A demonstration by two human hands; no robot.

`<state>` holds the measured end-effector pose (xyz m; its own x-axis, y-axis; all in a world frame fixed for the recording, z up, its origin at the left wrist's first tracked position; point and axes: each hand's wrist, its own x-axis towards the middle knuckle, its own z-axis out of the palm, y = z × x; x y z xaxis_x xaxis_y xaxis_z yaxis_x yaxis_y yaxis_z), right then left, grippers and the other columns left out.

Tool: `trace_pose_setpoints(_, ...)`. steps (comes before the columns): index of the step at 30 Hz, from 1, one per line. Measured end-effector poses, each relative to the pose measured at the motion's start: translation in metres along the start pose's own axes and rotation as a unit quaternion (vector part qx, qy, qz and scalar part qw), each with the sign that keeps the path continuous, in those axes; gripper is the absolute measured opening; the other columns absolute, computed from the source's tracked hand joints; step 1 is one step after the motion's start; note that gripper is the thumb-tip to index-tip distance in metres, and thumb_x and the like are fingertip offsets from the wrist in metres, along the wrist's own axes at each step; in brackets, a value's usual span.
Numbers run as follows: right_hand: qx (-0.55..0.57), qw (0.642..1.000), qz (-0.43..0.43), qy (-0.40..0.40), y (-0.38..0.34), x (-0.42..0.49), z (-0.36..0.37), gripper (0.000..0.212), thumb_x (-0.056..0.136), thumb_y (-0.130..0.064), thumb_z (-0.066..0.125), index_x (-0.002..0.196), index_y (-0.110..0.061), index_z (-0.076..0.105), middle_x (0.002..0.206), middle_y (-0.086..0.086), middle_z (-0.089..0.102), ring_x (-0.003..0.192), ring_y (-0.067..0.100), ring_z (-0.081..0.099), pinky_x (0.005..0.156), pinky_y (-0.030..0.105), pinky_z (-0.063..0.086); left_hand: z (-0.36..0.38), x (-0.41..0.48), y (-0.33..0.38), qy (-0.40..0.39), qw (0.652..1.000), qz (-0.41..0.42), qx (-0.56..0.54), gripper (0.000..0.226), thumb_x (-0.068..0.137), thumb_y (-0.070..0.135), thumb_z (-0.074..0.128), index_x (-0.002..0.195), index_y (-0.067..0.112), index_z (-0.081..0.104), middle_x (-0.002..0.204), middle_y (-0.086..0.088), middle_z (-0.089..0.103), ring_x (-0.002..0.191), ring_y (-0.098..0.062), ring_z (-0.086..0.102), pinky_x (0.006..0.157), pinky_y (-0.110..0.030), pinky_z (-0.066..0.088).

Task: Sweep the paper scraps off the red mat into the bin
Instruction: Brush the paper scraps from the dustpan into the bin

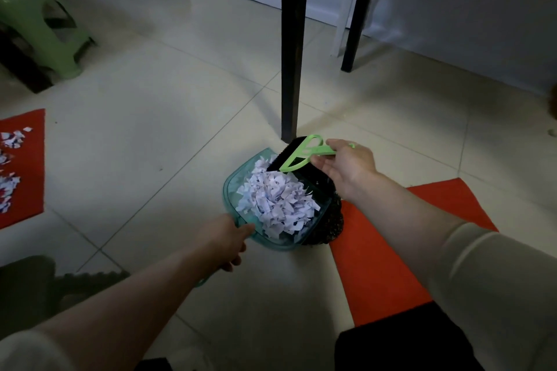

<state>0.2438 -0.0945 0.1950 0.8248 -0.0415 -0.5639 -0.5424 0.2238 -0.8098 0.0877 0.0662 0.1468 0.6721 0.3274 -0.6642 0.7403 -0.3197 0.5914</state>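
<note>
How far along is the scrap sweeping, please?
Done: the near red mat shows no scraps. In hand: the left hand holds a teal dustpan heaped with paper scraps at the black mesh bin; the right hand holds the green brush. Remaining: loose scraps on the far red mat.

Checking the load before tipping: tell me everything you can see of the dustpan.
The dustpan is see-through teal plastic with a raised rim, heaped with white paper scraps. The left hand grips its handle, its right side over the black mesh bin. The green brush in the right hand meets the heap's far end.
</note>
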Motion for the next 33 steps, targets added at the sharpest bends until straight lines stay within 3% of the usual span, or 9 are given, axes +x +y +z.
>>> trace_pose_setpoints(4,-0.010,0.999,0.034,-0.034,0.024,0.011,0.014,0.012,0.098,-0.003,0.049,0.107,0.002,0.057,0.091,0.022,0.068,0.073,0.033,0.071,0.081,0.039,0.060,0.004,0.004,0.006,-0.002,1.000,-0.013,0.004,0.023,0.100,0.029,0.051,0.085,0.011,0.052,0.075,-0.008,0.056,0.049,-0.016,0.051,0.040,-0.025,0.043)
trace_pose_setpoints(8,-0.070,0.995,0.045,-0.053,0.041,0.015,0.023,0.016,0.100,-0.008,0.048,0.112,-0.001,0.056,0.069,0.013,0.069,0.073,0.029,0.073,0.089,0.042,0.057,0.007,0.004,0.011,-0.005,1.000,-0.018,0.004,0.023,0.101,0.028,0.050,0.089,0.009,0.053,0.074,-0.007,0.055,0.050,-0.015,0.049,0.037,-0.023,0.042)
trace_pose_setpoints(14,-0.158,0.982,0.062,-0.080,0.042,0.021,0.022,0.025,0.099,0.003,0.038,0.117,0.006,0.055,0.084,0.024,0.070,0.082,0.032,0.072,0.087,0.042,0.058,0.005,0.005,0.011,-0.005,1.000,-0.013,0.011,0.025,0.101,0.028,0.049,0.083,0.010,0.052,0.074,-0.008,0.055,0.051,-0.016,0.049,0.039,-0.024,0.042)
trace_pose_setpoints(17,-0.175,0.977,0.096,-0.074,0.035,0.021,0.019,0.034,0.100,0.006,0.027,0.123,0.009,0.052,0.063,0.020,0.068,0.086,0.032,0.072,0.090,0.037,0.056,0.003,0.007,0.008,-0.008,1.000,-0.014,0.008,0.026,0.101,0.028,0.050,0.082,0.010,0.051,0.074,-0.008,0.054,0.051,-0.016,0.048,0.039,-0.024,0.041)
trace_pose_setpoints(21,-0.200,0.972,0.091,-0.083,0.028,0.018,0.014,0.029,0.100,0.006,0.034,0.124,0.010,0.050,0.094,0.031,0.061,0.083,0.040,0.070,0.078,0.037,0.059,0.001,0.007,0.006,-0.011,1.000,-0.018,0.006,0.026,0.101,0.027,0.049,0.080,0.012,0.050,0.073,-0.008,0.054,0.050,-0.015,0.047,0.038,-0.023,0.041)
trace_pose_setpoints(27,-0.216,0.968,0.091,-0.088,0.026,0.018,0.009,0.025,0.099,0.005,0.037,0.120,0.012,0.050,0.083,0.027,0.061,0.086,0.043,0.070,0.077,0.041,0.059,0.001,0.008,0.007,-0.010,1.000,-0.027,0.009,0.026,0.101,0.027,0.049,0.079,0.013,0.050,0.071,-0.007,0.053,0.050,-0.016,0.047,0.039,-0.023,0.041)
trace_pose_setpoints(33,-0.196,0.974,0.078,-0.086,0.019,0.021,0.004,0.027,0.099,0.004,0.040,0.123,0.013,0.049,0.100,0.029,0.063,0.081,0.040,0.071,0.077,0.040,0.060,0.001,0.008,0.009,-0.014,0.999,-0.037,0.008,0.021,0.101,0.028,0.049,0.090,0.010,0.051,0.073,-0.007,0.053,0.051,-0.016,0.047,0.040,-0.023,0.042)
